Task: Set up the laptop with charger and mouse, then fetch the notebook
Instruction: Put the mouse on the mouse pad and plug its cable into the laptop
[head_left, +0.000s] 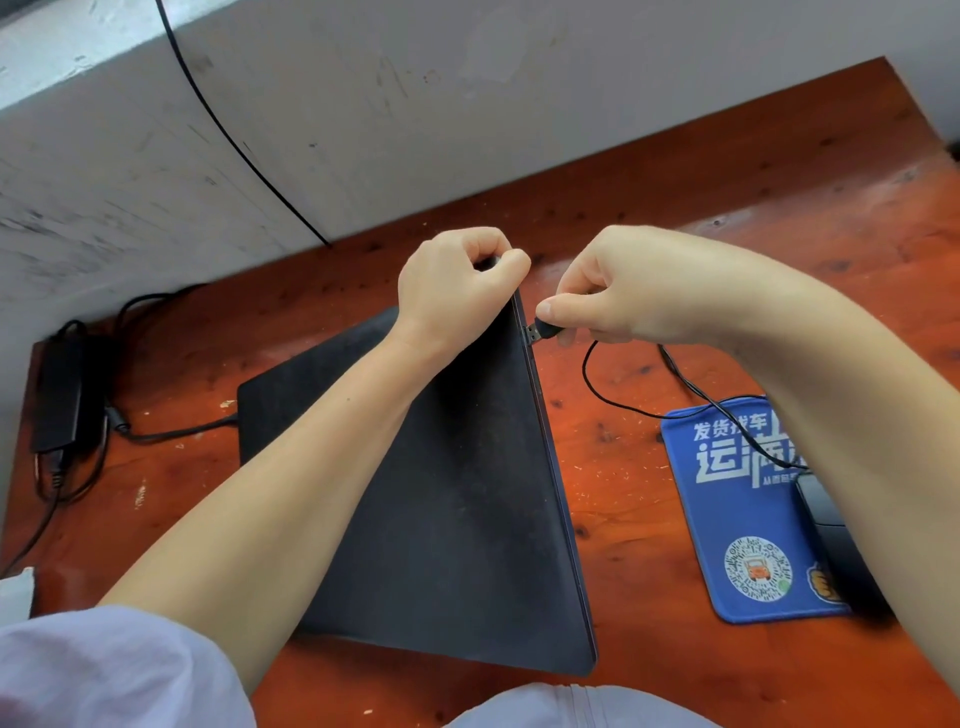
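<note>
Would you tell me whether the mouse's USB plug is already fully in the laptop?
Not fully: the USB plug, pinched by the right hand, sits at the laptop edge with metal still showing. The left hand grips that edge.

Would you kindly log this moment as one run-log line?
step: plugging in mouse | left hand: grips laptop far corner | right hand: pinches USB plug at laptop's right edge | mouse: on blue pad

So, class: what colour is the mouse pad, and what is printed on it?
Blue mouse pad, printed with white characters and a QR code; head view.
</note>
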